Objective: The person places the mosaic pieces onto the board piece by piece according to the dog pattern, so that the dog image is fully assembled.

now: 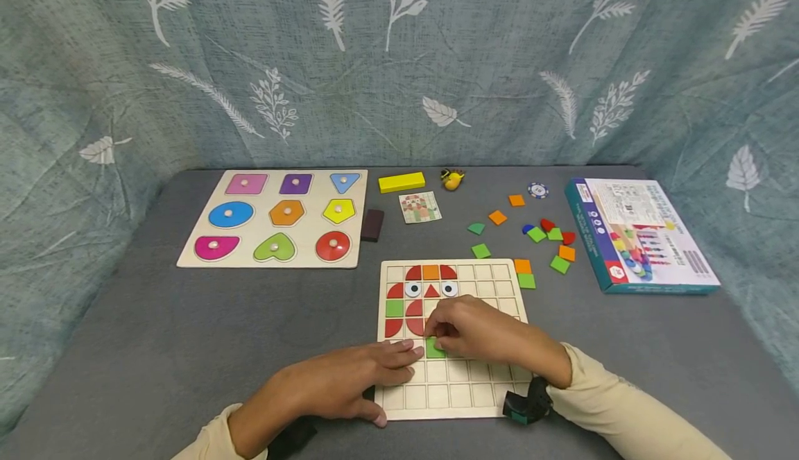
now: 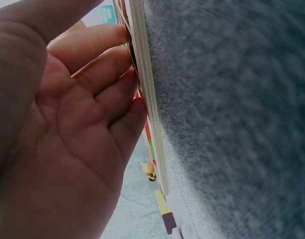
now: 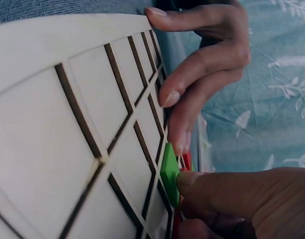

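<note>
A wooden grid board (image 1: 458,396) lies in front of me, with red curved tiles (image 1: 394,327), an orange square (image 1: 431,272) and two round eye pieces (image 1: 449,289) in its cells. My right hand (image 1: 483,331) pinches a green square tile (image 1: 435,349) low in the middle of the grid; in the right wrist view the tile (image 3: 169,174) stands tilted, with the thumb against its face. Fingers extended, my left hand (image 1: 352,377) rests on the board's left side, its thumb at the lower left edge. The right fingers partly hide the cells beneath.
Loose green and orange squares (image 1: 560,264) lie beyond the board to the right. Behind it are a pattern card (image 1: 420,207), a yellow block (image 1: 401,182) and a dark block (image 1: 372,225). A shape puzzle (image 1: 315,238) lies back left, a box (image 1: 649,238) at right.
</note>
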The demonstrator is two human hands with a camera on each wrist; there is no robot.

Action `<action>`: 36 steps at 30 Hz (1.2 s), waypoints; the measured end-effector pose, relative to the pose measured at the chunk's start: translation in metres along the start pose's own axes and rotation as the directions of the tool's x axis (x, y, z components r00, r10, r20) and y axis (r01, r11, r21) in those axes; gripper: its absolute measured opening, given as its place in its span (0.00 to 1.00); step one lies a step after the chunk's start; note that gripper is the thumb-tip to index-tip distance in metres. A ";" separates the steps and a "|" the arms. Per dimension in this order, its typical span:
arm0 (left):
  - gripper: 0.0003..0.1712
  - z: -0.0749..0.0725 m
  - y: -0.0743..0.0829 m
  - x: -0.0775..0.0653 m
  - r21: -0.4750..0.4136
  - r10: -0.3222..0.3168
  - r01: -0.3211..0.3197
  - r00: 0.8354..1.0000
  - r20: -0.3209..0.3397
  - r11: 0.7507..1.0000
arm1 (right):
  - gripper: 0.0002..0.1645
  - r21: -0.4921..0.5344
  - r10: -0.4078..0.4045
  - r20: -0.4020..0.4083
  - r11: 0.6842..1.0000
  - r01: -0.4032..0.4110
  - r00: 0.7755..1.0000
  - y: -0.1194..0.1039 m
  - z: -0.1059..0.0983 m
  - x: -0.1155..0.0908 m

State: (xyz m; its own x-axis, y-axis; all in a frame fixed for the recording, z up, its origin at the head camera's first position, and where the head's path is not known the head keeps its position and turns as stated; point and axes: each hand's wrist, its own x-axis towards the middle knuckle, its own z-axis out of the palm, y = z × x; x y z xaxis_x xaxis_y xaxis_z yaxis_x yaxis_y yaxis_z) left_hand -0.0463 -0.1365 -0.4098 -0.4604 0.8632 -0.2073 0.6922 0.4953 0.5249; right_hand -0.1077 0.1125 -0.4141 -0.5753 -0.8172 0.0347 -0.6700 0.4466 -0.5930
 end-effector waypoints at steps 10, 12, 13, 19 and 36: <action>0.38 0.002 0.001 0.000 0.005 -0.006 0.006 1.000 0.000 1.000 | 0.07 -0.016 0.070 -0.082 0.997 -0.071 0.994 0.013 -0.015 -0.014; 0.38 0.002 0.001 0.000 -0.001 -0.008 0.008 1.000 0.002 1.000 | 0.08 -0.017 0.081 -0.113 0.996 -0.084 0.990 0.019 -0.020 -0.018; 0.38 0.002 0.001 0.000 -0.004 -0.009 0.009 1.000 0.003 1.000 | 0.08 -0.014 0.086 -0.128 0.996 -0.089 0.988 0.022 -0.022 -0.021; 0.38 0.002 0.000 -0.001 -0.014 -0.003 0.004 1.000 0.005 1.000 | 0.08 0.012 0.120 -0.215 0.993 -0.121 0.969 0.043 -0.033 -0.036; 0.40 0.001 0.001 -0.001 -0.050 0.003 -0.003 1.000 -0.004 0.999 | 0.09 -0.056 0.349 -0.412 0.912 -0.406 0.842 0.076 -0.058 -0.070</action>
State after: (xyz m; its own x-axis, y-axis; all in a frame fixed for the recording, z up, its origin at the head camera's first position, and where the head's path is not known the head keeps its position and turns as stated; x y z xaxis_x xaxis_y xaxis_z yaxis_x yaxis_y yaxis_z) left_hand -0.0445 -0.1371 -0.4101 -0.4611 0.8640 -0.2023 0.6646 0.4873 0.5664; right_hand -0.1455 0.2249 -0.4154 -0.9114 -0.3819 0.1532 -0.4039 0.7593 -0.5103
